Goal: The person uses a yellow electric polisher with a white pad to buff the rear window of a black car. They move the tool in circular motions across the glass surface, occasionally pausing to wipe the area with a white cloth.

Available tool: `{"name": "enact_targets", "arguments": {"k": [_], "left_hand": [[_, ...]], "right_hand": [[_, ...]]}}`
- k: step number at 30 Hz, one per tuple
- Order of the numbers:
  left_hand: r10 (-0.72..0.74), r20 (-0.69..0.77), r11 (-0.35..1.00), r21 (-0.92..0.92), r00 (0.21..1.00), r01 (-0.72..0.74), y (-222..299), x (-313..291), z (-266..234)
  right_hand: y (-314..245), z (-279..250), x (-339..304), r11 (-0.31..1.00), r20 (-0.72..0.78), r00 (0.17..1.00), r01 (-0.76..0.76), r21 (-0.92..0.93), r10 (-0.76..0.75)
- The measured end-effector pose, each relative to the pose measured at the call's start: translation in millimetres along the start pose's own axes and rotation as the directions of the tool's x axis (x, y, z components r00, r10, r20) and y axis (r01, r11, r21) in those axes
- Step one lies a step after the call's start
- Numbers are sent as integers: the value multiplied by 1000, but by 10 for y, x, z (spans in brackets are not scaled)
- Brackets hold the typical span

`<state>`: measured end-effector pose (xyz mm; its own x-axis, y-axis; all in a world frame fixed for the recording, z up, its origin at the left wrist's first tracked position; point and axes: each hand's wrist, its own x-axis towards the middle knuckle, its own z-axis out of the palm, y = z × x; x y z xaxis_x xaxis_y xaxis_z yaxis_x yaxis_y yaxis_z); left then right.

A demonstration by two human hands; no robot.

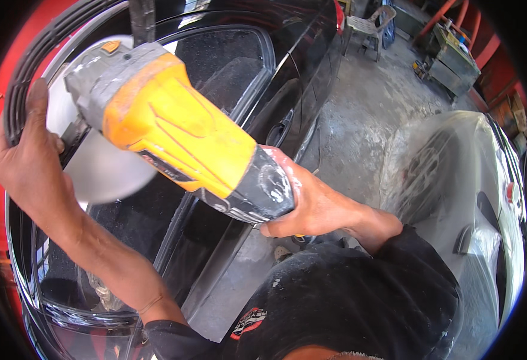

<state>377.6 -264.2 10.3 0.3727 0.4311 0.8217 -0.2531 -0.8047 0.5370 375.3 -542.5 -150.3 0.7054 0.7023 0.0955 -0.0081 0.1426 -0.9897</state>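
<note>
A yellow-orange and grey power polisher (179,123) spans the upper left, its head toward the far left. My right hand (314,198) is closed around its black rear end, which is smudged with white. At its front, my left hand (38,156) grips the black ribbed loop handle (20,90), thumb up along it. Below the head shows a round white pad (110,177), smeared as if spinning. It lies over the upper side of a black car (215,222); the polisher hides where, or whether, the pad touches the car.
The car's side window (218,66) and door handle (281,126) lie beyond the polisher. On my right stands another car (455,180) under clear plastic sheeting. Farther back are a plastic chair (370,27) and a metal cabinet (452,66) on the concrete floor (359,120).
</note>
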Motion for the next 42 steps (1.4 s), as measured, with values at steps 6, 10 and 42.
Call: {"name": "enact_targets", "arguments": {"k": [6,10,42], "left_hand": [[72,63,995,63,995,-76,27,-54,323],[185,164,981,31,969,-192,119,-184,1006],[-248,374,958,-42,894,283,470,-2207,3598]], "right_hand": [[212,-176,12,1000,-36,999,1,24,0],[394,-608,-45,987,-109,992,-54,149,71],[1231,-3816,-640,875,-181,875,-471,-112,448]]}}
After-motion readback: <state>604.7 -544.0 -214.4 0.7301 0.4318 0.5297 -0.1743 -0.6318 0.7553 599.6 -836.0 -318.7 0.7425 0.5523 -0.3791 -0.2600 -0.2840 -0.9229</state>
